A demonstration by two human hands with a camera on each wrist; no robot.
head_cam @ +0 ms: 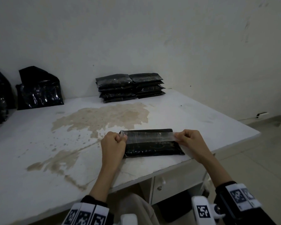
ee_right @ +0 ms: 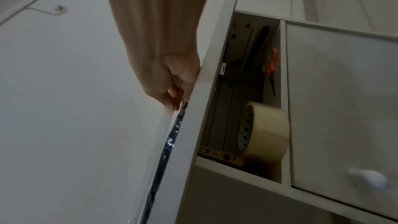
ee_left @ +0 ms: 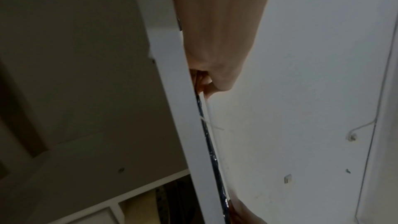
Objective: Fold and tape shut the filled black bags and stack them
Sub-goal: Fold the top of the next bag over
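- A white table (head_cam: pixel 177 111) with a brown stain (head_cam: pixel 104 117) is seen under both hands.
- A folded black bag (head_cam: pixel 152 147) is laid between the hands.
- Stacked bags (head_cam: pixel 130 86) are placed far beyond the hands.
- Loose bags (head_cam: pixel 39 90) are left far beyond the left hand.

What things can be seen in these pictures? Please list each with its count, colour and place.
folded bag: one, black, near table edge, between the hands
tape strip: one, clear, stretched over the folded bag
stacked bags: two piles, black, far table edge by the wall
loose bags: several, black, far left
table: one, white, stained
tape roll: one, beige, open compartment under the table
scissors: one, orange handles, same compartment
left hand: pinches the strip's left end
right hand: pinches its right end
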